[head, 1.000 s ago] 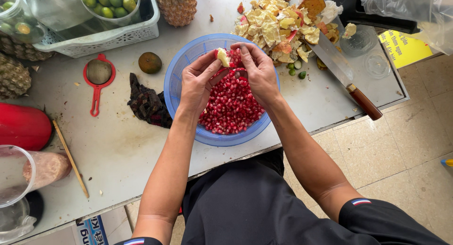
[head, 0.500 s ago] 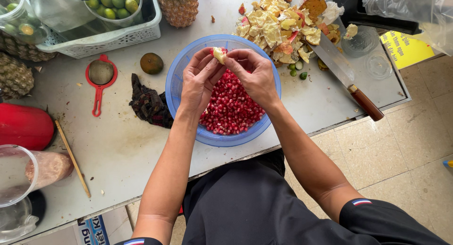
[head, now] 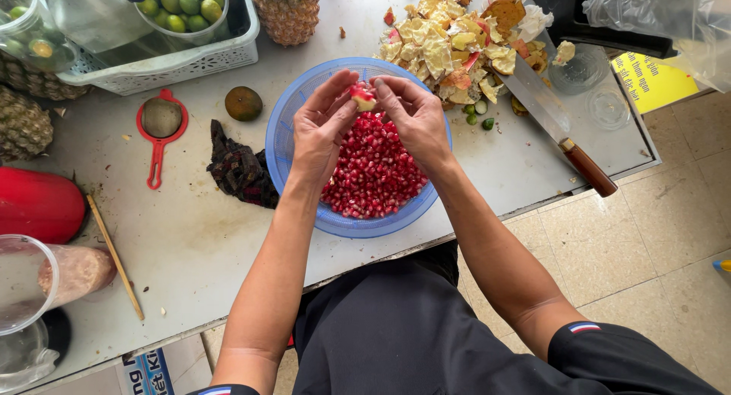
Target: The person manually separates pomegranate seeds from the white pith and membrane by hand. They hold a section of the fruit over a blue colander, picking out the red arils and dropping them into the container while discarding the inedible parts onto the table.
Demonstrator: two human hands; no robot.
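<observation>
While both hands work above the blue strainer bowl (head: 304,113), I see the left hand (head: 320,132) and the right hand (head: 415,121) meeting over its far rim, fingertips pinched together on one small piece of pomegranate (head: 363,98), pale with a red skin edge. Each grip is clenched on that piece: the left thumb and fingers press it from one side, the right fingers from the other. The piece hangs above the heap of red pomegranate seeds (head: 373,174) that fills the bowl. The bowl stands on the desk (head: 190,243) close to its near edge, about midway along it.

Toward the far right corner lies a pile of yellow and red peel scraps (head: 449,37), and just beside it a large knife (head: 548,117) with a brown handle points toward the right edge. Left of the bowl, touching its rim, is a dark crumpled rag (head: 240,167). Farther left lie a small red strainer (head: 160,129) and a round greenish fruit (head: 244,103). A white basket (head: 175,60) with a bowl of green limes (head: 183,3) sits at the far edge, with a pineapple (head: 285,11) next to it.
</observation>
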